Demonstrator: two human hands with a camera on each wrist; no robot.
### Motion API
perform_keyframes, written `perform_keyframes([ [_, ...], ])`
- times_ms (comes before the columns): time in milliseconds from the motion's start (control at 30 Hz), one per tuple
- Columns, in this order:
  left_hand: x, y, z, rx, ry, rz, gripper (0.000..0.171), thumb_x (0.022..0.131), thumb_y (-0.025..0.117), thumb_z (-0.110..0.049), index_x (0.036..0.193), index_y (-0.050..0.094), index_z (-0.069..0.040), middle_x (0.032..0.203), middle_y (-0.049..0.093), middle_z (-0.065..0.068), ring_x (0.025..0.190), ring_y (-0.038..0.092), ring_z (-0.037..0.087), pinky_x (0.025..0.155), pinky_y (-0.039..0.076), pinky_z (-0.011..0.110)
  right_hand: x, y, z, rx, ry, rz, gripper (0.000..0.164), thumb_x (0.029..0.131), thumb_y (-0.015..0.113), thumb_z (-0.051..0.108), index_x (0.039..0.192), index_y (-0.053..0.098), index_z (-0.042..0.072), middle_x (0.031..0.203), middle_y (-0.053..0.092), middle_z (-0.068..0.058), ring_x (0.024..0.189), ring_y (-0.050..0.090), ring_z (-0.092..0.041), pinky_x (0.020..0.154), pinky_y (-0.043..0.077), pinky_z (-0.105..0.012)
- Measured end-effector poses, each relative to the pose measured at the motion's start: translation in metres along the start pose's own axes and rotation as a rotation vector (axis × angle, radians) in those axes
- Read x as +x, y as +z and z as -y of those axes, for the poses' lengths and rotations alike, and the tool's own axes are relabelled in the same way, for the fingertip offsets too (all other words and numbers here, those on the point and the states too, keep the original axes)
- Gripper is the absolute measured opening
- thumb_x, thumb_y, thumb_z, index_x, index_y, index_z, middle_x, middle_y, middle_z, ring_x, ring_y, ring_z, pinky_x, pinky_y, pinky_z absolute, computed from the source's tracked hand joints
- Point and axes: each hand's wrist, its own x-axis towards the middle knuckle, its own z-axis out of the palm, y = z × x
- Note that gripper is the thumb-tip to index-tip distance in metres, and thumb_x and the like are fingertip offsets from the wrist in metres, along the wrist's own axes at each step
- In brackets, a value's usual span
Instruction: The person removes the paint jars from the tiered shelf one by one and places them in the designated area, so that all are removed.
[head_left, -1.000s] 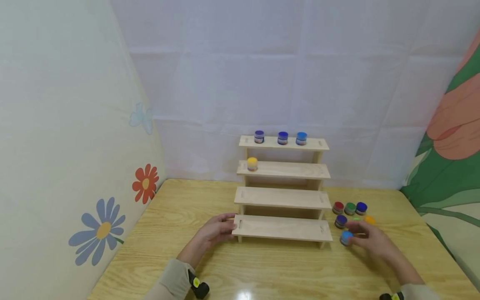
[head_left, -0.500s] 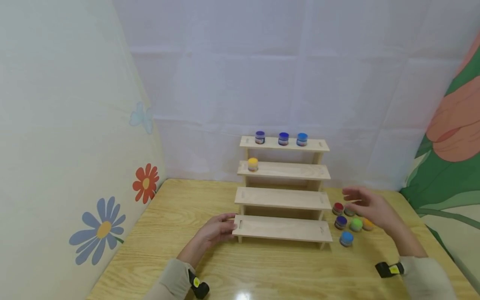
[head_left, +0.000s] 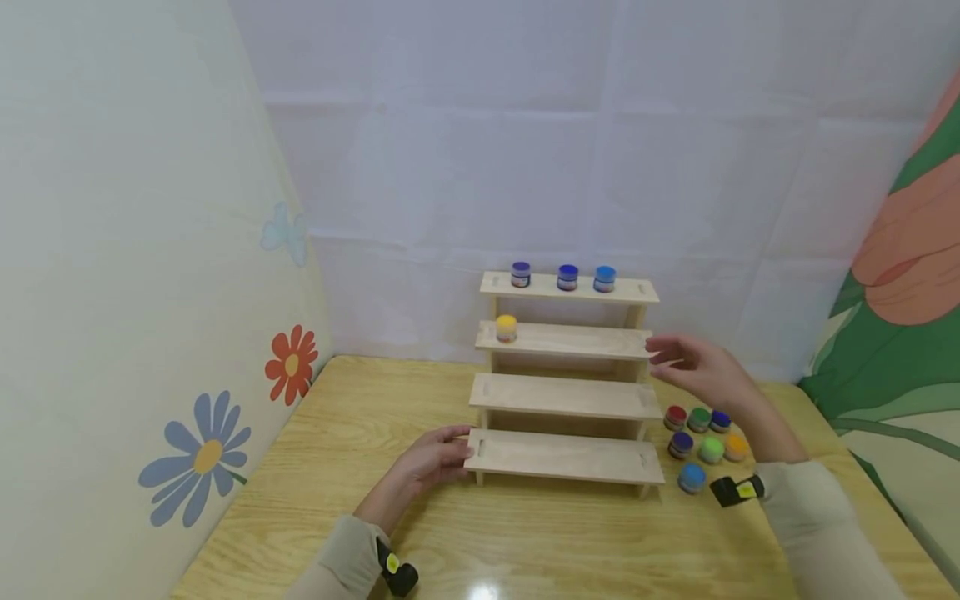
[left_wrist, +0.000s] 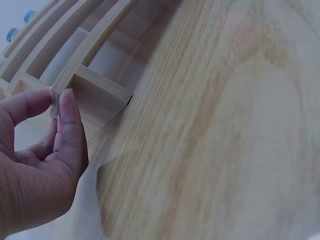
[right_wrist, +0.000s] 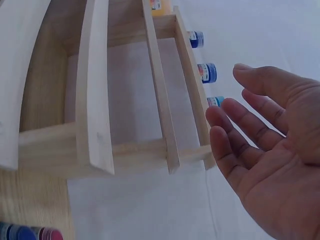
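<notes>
A four-tier wooden display rack (head_left: 564,455) stands on the table. My left hand (head_left: 429,462) pinches the left end of its lowest shelf between thumb and fingers, which the left wrist view shows closely. My right hand (head_left: 701,367) is raised beside the right end of the second shelf from the top, its fingers loosely spread with nothing in them. On the top shelf sit a purple paint jar (head_left: 521,275), a dark blue paint jar (head_left: 567,278) and a light blue paint jar (head_left: 604,280). A yellow paint jar (head_left: 506,329) stands at the left of the shelf below.
Right of the rack, several more paint jars are grouped on the table (head_left: 570,542), among them a red jar (head_left: 676,417), a light green jar (head_left: 712,450) and a light blue jar (head_left: 692,477) nearest the front. A white cloth (head_left: 450,167) hangs behind.
My right hand has left the light blue jar by the rack and moved up and to the left, to the upper shelves' right end. My left hand has stayed on the lowest shelf.
</notes>
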Motion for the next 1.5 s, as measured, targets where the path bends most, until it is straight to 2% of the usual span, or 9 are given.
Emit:
perform_keyframes([
  [67, 0.0, 0.0, 0.0, -0.002, 0.0, 0.006, 0.063, 0.094, 0.063, -0.002, 0.149, 0.036, 0.011, 0.108, 0.067, 0.006, 0.088, 0.068, 0.014, 0.07, 0.057, 0.025, 0.006, 0.003, 0.003, 0.017, -0.021, -0.004, 0.043, 0.099, 0.067, 0.019, 0.136, 0.058, -0.002, 0.13, 0.063, -0.021, 0.114, 0.064, -0.034, 0.093, 0.055, -0.032],
  [233, -0.001, 0.0, 0.001, -0.006, -0.004, 0.01, 0.062, 0.094, 0.062, -0.001, 0.149, 0.036, 0.01, 0.107, 0.066, 0.006, 0.087, 0.067, 0.013, 0.069, 0.057, 0.024, 0.023, 0.011, 0.007, 0.057, -0.049, -0.01, 0.041, 0.098, 0.069, 0.015, 0.132, 0.06, -0.004, 0.126, 0.066, -0.023, 0.112, 0.065, -0.035, 0.088, 0.053, -0.021],
  [600, -0.002, 0.001, 0.003, 0.012, -0.008, -0.007, 0.061, 0.094, 0.062, -0.002, 0.149, 0.037, 0.01, 0.108, 0.066, 0.007, 0.088, 0.068, 0.015, 0.07, 0.057, 0.025, 0.064, 0.041, 0.021, 0.189, -0.012, 0.007, 0.044, 0.095, 0.071, 0.014, 0.132, 0.059, -0.006, 0.127, 0.063, -0.028, 0.113, 0.065, -0.035, 0.086, 0.053, -0.02],
  [800, -0.001, 0.001, 0.002, 0.011, -0.001, -0.002, 0.062, 0.095, 0.062, -0.003, 0.15, 0.036, 0.01, 0.109, 0.066, 0.006, 0.088, 0.068, 0.014, 0.071, 0.057, 0.025, 0.085, 0.06, 0.033, 0.219, 0.003, 0.011, 0.044, 0.095, 0.071, 0.014, 0.133, 0.059, -0.006, 0.123, 0.067, -0.025, 0.112, 0.064, -0.035, 0.089, 0.054, -0.031],
  [1000, -0.002, 0.001, 0.001, 0.002, 0.004, 0.003, 0.062, 0.094, 0.062, -0.002, 0.15, 0.036, 0.01, 0.107, 0.066, 0.005, 0.086, 0.067, 0.013, 0.069, 0.057, 0.024, 0.106, 0.082, 0.042, 0.247, -0.019, 0.021, 0.043, 0.095, 0.07, 0.011, 0.133, 0.059, -0.007, 0.124, 0.066, -0.025, 0.112, 0.064, -0.036, 0.09, 0.056, -0.041],
  [1267, -0.002, 0.001, 0.0, 0.006, -0.006, -0.007, 0.062, 0.095, 0.063, -0.002, 0.15, 0.036, 0.01, 0.11, 0.067, 0.007, 0.088, 0.068, 0.014, 0.071, 0.058, 0.025, 0.123, 0.102, 0.052, 0.323, -0.013, 0.052, 0.044, 0.096, 0.069, 0.009, 0.136, 0.056, -0.007, 0.132, 0.061, -0.026, 0.12, 0.061, -0.037, 0.1, 0.052, -0.048],
  [1500, -0.003, 0.001, 0.0, 0.012, -0.004, -0.011, 0.062, 0.095, 0.063, -0.002, 0.149, 0.036, 0.01, 0.112, 0.066, 0.008, 0.088, 0.068, 0.014, 0.072, 0.058, 0.026, 0.137, 0.115, 0.058, 0.327, -0.018, 0.056, 0.047, 0.096, 0.07, 0.011, 0.137, 0.055, -0.007, 0.134, 0.06, -0.025, 0.121, 0.061, -0.037, 0.101, 0.051, -0.045],
])
